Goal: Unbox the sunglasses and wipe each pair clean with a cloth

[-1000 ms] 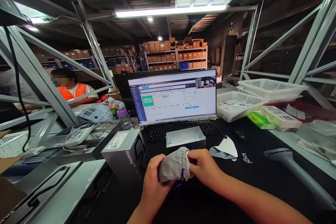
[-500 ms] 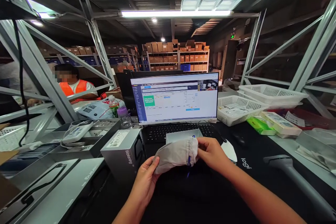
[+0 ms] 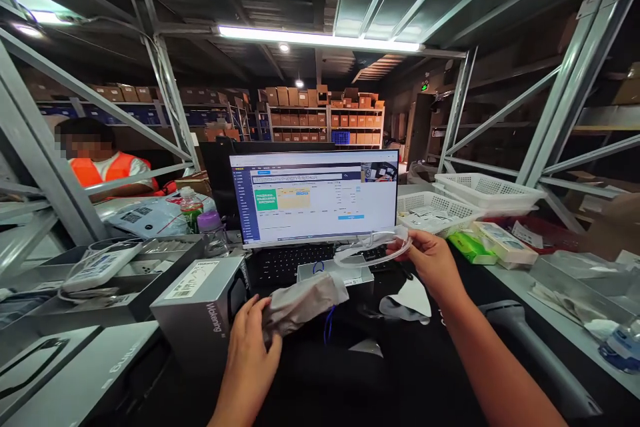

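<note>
My left hand (image 3: 249, 347) grips one end of a grey drawstring pouch (image 3: 305, 301) with a blue cord, held low over the black desk mat. My right hand (image 3: 431, 260) is raised in front of the monitor (image 3: 315, 197) and pinches a pair of clear-framed glasses (image 3: 373, 248) by one side. The glasses hang above a small open grey box (image 3: 334, 271) that rests on the keyboard (image 3: 280, 262). A white cloth (image 3: 413, 296) lies on the mat just right of the box.
Grey product boxes (image 3: 197, 310) and open trays crowd the left. White baskets (image 3: 487, 188) and green and white packets (image 3: 495, 241) stand on the right, with a handheld scanner (image 3: 520, 340) nearer. A person in an orange vest (image 3: 107, 167) sits behind the left rack. Bottles (image 3: 210, 227) stand beside the monitor.
My right hand has drawn the clear glasses out of the pouch and lifted them up to the right. My left hand has lowered the now flatter pouch. The camera has tilted up.
</note>
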Demonstrator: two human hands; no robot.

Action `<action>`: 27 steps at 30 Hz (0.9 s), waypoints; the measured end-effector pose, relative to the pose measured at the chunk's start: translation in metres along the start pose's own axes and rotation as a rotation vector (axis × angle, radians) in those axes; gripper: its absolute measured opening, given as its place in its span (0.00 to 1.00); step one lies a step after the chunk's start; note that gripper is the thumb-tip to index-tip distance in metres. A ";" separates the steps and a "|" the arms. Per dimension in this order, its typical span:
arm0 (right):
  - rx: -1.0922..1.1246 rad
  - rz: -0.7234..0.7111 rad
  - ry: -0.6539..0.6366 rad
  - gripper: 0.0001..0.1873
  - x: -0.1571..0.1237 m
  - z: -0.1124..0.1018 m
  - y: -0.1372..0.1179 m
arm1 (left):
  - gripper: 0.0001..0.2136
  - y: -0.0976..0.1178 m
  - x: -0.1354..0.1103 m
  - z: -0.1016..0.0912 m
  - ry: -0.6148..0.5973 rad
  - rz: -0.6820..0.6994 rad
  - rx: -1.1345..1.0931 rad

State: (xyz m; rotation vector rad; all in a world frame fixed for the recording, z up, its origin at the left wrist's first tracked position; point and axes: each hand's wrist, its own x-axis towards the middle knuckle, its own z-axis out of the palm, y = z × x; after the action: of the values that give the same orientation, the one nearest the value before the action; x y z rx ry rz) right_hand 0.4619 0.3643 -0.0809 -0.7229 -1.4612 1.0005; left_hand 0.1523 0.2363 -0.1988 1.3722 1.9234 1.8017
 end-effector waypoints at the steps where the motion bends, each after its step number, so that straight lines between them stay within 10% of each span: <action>1: 0.000 0.009 -0.031 0.20 -0.002 0.004 0.002 | 0.27 0.002 -0.003 0.001 -0.002 0.057 0.044; 6: -0.019 0.067 -0.215 0.16 -0.016 0.037 0.018 | 0.35 0.016 -0.019 0.003 -0.001 0.463 0.314; 11: -0.010 0.119 -0.349 0.15 -0.030 0.062 0.036 | 0.38 0.032 -0.025 0.006 -0.101 0.569 0.338; 18: 0.029 0.121 -0.388 0.11 -0.040 0.073 0.040 | 0.17 0.055 -0.012 0.011 -0.276 0.471 0.097; 27: 0.318 0.187 -0.514 0.26 -0.023 0.053 0.024 | 0.14 0.099 0.014 0.023 -0.450 0.195 -0.125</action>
State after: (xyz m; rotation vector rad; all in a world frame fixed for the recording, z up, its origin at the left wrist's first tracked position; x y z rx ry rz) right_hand 0.4109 0.3452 -0.1108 -0.3864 -1.6292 1.6066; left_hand 0.2082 0.2464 -0.1137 1.7840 1.4666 1.4864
